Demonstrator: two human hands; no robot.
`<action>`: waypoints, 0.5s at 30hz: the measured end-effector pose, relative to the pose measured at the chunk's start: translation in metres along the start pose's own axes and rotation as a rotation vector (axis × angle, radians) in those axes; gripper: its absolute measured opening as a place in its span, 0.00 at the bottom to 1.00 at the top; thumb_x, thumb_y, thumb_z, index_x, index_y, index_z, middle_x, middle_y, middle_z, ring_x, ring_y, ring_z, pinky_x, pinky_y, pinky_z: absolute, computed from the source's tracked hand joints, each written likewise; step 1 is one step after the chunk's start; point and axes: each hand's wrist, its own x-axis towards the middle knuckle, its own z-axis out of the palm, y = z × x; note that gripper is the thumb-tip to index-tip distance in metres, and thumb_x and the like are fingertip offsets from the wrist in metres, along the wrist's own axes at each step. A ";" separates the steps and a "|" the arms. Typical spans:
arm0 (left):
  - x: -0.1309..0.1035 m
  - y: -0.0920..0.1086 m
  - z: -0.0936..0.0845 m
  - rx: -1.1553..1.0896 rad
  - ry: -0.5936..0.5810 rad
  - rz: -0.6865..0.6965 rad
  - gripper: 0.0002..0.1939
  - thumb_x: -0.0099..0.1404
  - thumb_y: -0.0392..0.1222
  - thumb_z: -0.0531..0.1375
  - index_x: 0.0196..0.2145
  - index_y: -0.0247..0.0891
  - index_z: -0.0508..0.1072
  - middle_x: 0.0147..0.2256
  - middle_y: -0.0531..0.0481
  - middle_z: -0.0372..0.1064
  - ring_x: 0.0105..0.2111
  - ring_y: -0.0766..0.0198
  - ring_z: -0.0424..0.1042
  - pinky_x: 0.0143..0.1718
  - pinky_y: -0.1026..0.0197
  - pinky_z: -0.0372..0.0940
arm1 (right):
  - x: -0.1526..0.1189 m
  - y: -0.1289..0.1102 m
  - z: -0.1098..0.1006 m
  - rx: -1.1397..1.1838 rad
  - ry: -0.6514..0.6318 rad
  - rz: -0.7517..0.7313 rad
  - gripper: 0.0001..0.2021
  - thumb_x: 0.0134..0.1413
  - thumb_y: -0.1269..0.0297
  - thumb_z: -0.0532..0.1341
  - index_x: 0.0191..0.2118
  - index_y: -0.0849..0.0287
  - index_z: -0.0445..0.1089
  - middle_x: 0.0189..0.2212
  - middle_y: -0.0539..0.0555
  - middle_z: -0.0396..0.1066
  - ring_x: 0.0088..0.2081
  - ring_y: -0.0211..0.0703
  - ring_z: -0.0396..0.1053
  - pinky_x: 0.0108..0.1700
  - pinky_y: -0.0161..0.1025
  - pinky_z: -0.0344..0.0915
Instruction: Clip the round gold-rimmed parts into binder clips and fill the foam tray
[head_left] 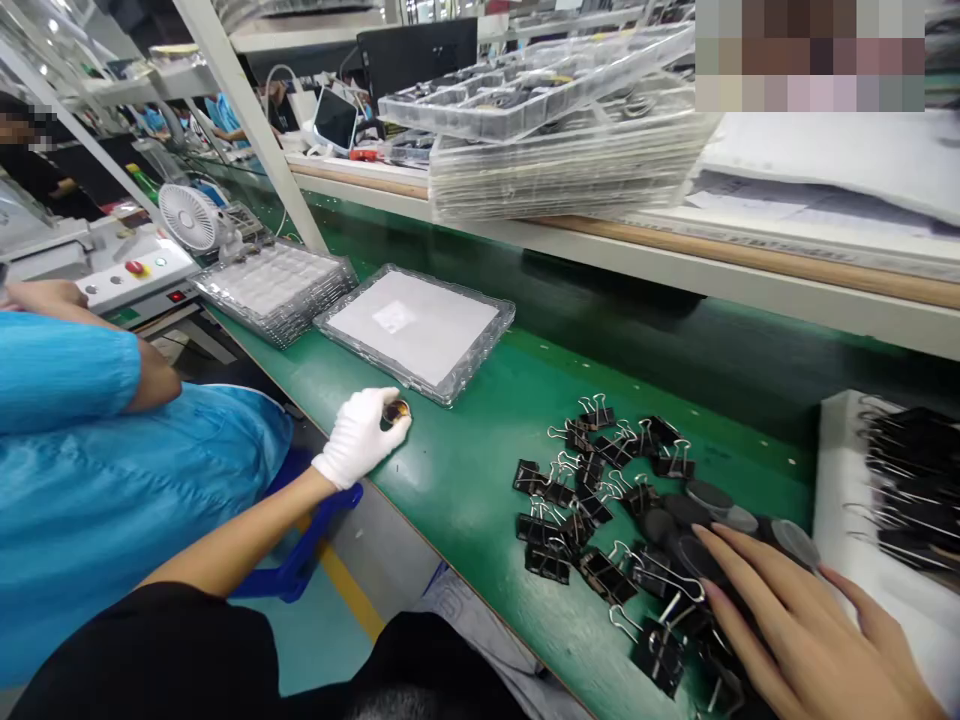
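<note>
Over green benchtop, left hand curls, right hand spreads.

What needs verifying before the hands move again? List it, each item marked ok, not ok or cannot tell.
1. Left hand gloved: ok, in white.
2. Small round part held: ok, between left thumb and fingers.
3. Right hand gloved: not ok, it is bare.
4. Right hand gripping one of the round discs: cannot tell, the fingers' undersides are hidden.
5. Round discs apart from the binder clips: not ok, the piles run together.
6. Clear tray with white sheet resting on the green bench: ok.
</note>
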 end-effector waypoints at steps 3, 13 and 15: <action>-0.013 0.031 0.003 -0.153 -0.002 0.198 0.22 0.67 0.45 0.64 0.56 0.34 0.71 0.50 0.40 0.77 0.50 0.50 0.77 0.54 0.48 0.72 | 0.009 -0.004 -0.003 -0.054 0.018 -0.102 0.19 0.73 0.59 0.46 0.58 0.55 0.69 0.49 0.62 0.79 0.46 0.58 0.79 0.55 0.60 0.60; 0.040 0.140 0.020 -0.554 0.109 0.739 0.28 0.72 0.47 0.62 0.63 0.36 0.61 0.55 0.37 0.74 0.54 0.51 0.77 0.54 0.47 0.76 | 0.028 -0.003 -0.012 -0.139 0.034 -0.090 0.17 0.72 0.69 0.47 0.49 0.59 0.73 0.44 0.60 0.82 0.43 0.52 0.80 0.56 0.55 0.61; 0.062 0.173 0.023 -0.631 0.110 0.772 0.29 0.72 0.48 0.61 0.65 0.36 0.59 0.57 0.35 0.71 0.56 0.51 0.76 0.56 0.46 0.74 | 0.044 -0.007 -0.018 -0.105 -0.043 0.001 0.17 0.71 0.65 0.48 0.45 0.59 0.74 0.38 0.58 0.82 0.37 0.52 0.79 0.48 0.50 0.66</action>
